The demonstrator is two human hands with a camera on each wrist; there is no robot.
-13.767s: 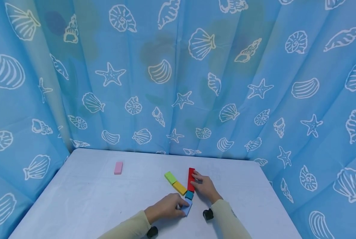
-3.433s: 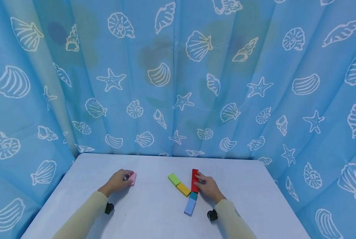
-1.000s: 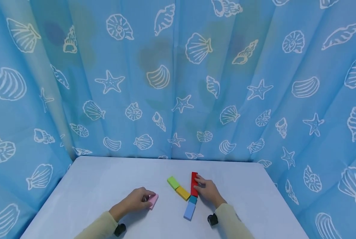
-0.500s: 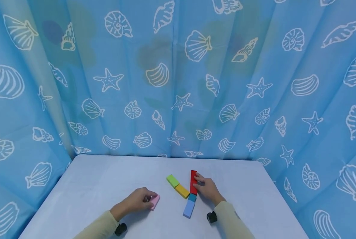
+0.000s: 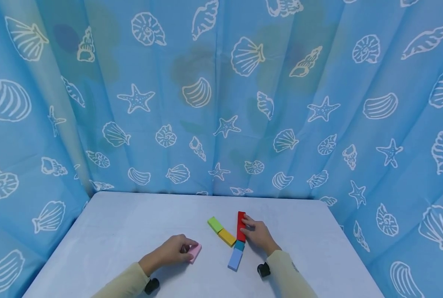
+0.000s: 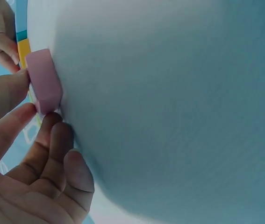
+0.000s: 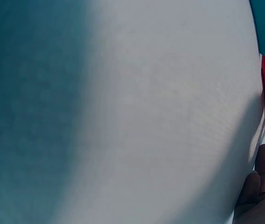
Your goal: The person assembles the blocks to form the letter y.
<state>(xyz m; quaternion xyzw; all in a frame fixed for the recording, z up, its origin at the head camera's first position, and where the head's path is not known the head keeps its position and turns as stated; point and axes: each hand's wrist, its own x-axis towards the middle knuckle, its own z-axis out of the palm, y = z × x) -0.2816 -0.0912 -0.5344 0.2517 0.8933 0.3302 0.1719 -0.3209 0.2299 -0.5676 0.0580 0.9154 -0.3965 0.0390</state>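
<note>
My left hand (image 5: 172, 250) pinches a pink block (image 5: 195, 253) between thumb and fingers, low over the white table. The left wrist view shows the same pink block (image 6: 45, 80) tilted, with fingertips at its side and end and the other fingers curled below. My right hand (image 5: 259, 235) holds the long red block (image 5: 241, 226), index finger near its far end and thumb lower down. Beyond the red block's near end come a small teal block (image 5: 239, 245) and a light blue block (image 5: 235, 259) in a line. A yellow block (image 5: 227, 237) and a green block (image 5: 215, 224) slant off to the left.
The blocks lie on a table (image 5: 124, 223) with a white cover. Behind it and at both sides hangs a blue curtain (image 5: 221, 153) with white shell drawings. A dark wrist camera (image 5: 264, 270) sits by the right sleeve, another wrist camera (image 5: 152, 286) by the left.
My left hand took hold of the pink block at the back left and brought it toward the middle, now creeping right. The light blue block was let go earlier. The right hand stays put.
</note>
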